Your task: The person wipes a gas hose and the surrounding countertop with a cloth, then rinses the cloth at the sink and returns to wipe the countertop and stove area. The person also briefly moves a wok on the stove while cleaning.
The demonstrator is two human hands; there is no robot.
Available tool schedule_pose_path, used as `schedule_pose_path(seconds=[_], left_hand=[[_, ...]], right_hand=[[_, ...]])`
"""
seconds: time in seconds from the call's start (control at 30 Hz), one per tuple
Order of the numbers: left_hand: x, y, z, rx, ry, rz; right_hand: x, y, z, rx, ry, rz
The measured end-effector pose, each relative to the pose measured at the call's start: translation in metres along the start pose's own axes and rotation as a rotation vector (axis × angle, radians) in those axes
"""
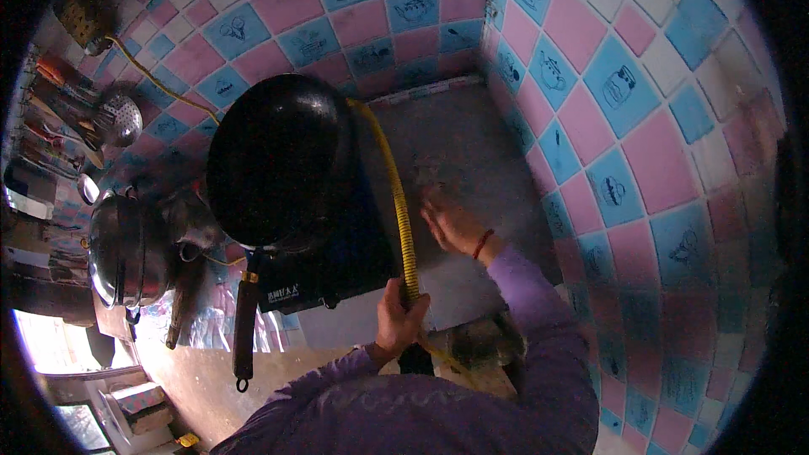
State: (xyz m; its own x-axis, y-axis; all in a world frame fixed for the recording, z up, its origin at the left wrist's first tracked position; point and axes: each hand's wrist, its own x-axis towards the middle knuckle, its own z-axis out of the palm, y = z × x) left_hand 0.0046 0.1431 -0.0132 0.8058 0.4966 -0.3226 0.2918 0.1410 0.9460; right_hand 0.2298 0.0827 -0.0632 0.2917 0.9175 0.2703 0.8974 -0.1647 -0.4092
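My left hand (401, 317) grips a yellow ribbed hose (399, 202) near the front edge of a grey counter (480, 139). The hose runs back along the right side of a black gas stove (341, 265) and passes beside a large black wok (278, 164) on the stove. My right hand (452, 224), with a red band at the wrist, is over the counter to the right of the hose. It is slightly blurred, with its fingers apart, and nothing shows in it. The wok's long dark handle (244, 328) points towards me.
A lidded metal pot (129, 249) stands left of the wok. Ladles and a skimmer (120, 120) hang on the left wall. A tiled wall (619, 164) borders the counter on the right. A dark object (486, 347) lies below the counter's front edge.
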Motion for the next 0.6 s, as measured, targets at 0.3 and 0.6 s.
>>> schedule_pose_path(seconds=[0.3,0.6], left_hand=[[0.0,0.033,0.002,-0.082,0.034,0.017],[0.006,0.03,-0.002,-0.007,0.049,-0.066]], right_hand=[[0.106,0.048,0.055,0.488,-0.2,0.28],[0.095,0.069,-0.043,-0.036,-0.114,0.561]])
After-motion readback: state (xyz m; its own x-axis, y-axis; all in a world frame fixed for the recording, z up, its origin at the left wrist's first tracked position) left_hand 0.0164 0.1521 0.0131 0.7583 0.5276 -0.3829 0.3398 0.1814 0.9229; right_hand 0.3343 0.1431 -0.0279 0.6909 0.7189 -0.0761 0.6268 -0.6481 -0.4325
